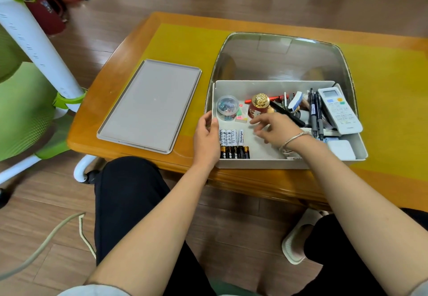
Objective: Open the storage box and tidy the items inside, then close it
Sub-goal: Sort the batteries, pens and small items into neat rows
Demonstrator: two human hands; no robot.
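The left hand (206, 136) held the left wall of the storage box (273, 164), with its thumb over the rim and its fingers curled on the outside. The right hand (275, 131) hung over the middle of the box with its fingers loose and spread, holding nothing. A thin silver bracelet (294, 138) sat on that wrist.

The box was white, smooth plastic, shaped like a long tray with low walls. It sat on the near right part of the table (129, 119), and its long side ran left to right. Its lid (150, 106) was off. The lid was flat, grey and dull, with a small raised edge, and it lay on the table just left of the box, its long side running near to far.

Inside the box, a row of round batteries (234, 143) lay side by side in the near left corner, pointing near to far. Beyond them stood a clear round tub (227, 107) of little clips. Next to it was a red jar with a bumpy gold top (259, 104). At the right end, dark pens (315, 113) and a white remote (339, 110) leaned together, pointing mostly near to far.

The table was shiny orange wood with a yellow mat (185, 45). A clear, curved plastic sheet (280, 57) lay under the box. A green chair (23, 110) stood to the left.
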